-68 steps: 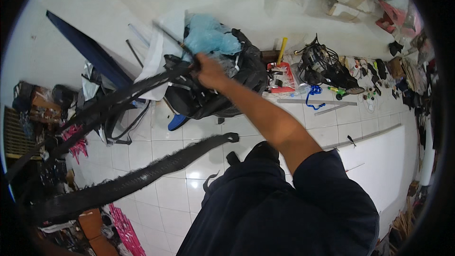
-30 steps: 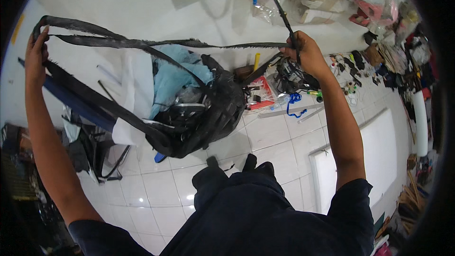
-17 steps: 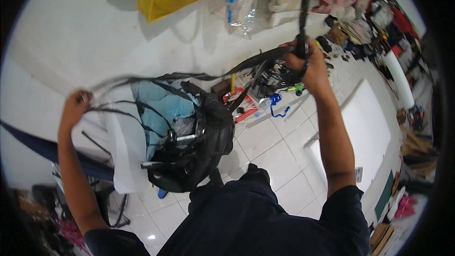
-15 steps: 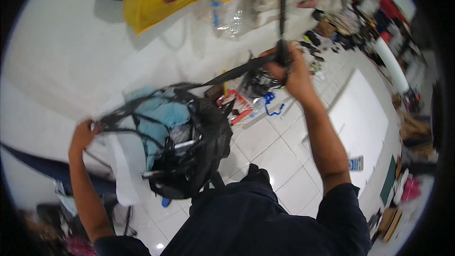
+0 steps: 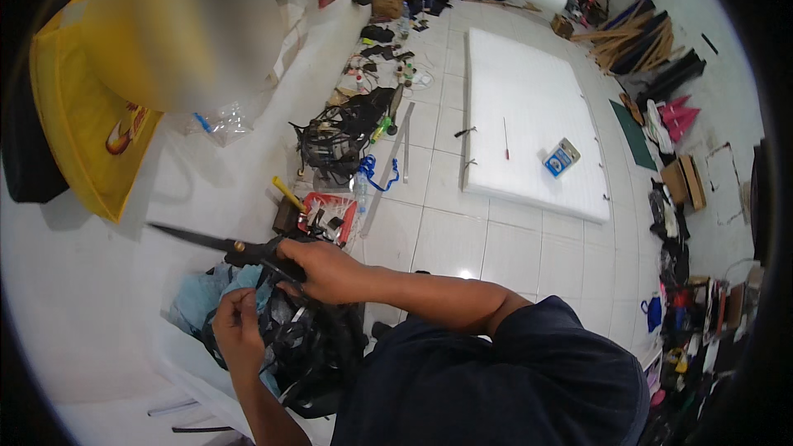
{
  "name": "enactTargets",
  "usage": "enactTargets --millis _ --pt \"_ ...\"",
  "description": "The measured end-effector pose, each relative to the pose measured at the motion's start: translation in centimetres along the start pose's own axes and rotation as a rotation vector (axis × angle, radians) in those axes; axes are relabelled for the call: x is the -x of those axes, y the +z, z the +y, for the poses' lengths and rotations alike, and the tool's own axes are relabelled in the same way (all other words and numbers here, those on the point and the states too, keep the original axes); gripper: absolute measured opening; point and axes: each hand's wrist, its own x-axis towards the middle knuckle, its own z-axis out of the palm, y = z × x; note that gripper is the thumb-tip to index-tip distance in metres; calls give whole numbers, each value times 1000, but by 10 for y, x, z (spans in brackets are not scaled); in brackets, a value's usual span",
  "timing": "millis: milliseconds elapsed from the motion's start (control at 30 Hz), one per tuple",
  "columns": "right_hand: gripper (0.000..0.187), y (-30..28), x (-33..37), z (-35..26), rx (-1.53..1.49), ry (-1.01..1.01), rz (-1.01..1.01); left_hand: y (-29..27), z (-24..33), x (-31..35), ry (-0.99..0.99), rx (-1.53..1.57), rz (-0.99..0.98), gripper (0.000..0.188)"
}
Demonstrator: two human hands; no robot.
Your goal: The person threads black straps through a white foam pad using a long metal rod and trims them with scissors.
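A pair of large black scissors (image 5: 237, 246) is gripped in my right hand (image 5: 326, 271). The blades point left toward the wall and look closed together. Just below them, my left hand (image 5: 239, 329) is closed with its fingertips pinched. What it pinches, if anything, cannot be made out. Both hands are above a black bag (image 5: 326, 355) with tangled straps, its near side partly hidden by my left forearm. Crumpled light-blue material (image 5: 197, 297) shows at the top of the bag, beside my left hand.
Yellow bag (image 5: 78, 107) hangs on the left wall. Along the wall's foot lie a red tray of tools (image 5: 330, 211), a blue strap (image 5: 376, 173) and a black mesh heap (image 5: 339, 140). A white padded slab (image 5: 529, 107) on the tiles holds a screwdriver (image 5: 506, 144) and blue packet (image 5: 561, 158).
Scissors are now in my right hand, which held a raised black strap before. My left hand has left the bag's edge and come in beside the right. The view has turned, showing more floor.
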Motion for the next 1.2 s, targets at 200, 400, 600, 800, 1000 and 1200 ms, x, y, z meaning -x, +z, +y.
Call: enactTargets --millis 200,400,600,800,1000,1200 --pt "38 1 4 12 -77 62 -37 8 4 -6 208 -2 -161 33" --pt "37 -9 -5 3 34 -59 -70 17 16 -6 -150 -34 -287 34" --pt "39 0 0 2 -22 -106 -152 18 5 -8 224 -45 -269 21" --pt "39 -12 -6 -5 -69 -23 -180 37 13 0 36 186 -270 11" --pt "45 -7 -14 -1 -94 -27 -78 34 10 -18 -4 -206 -261 17" --pt "43 -14 26 36 -296 273 -25 -30 8 -53 -148 -45 -57 21"
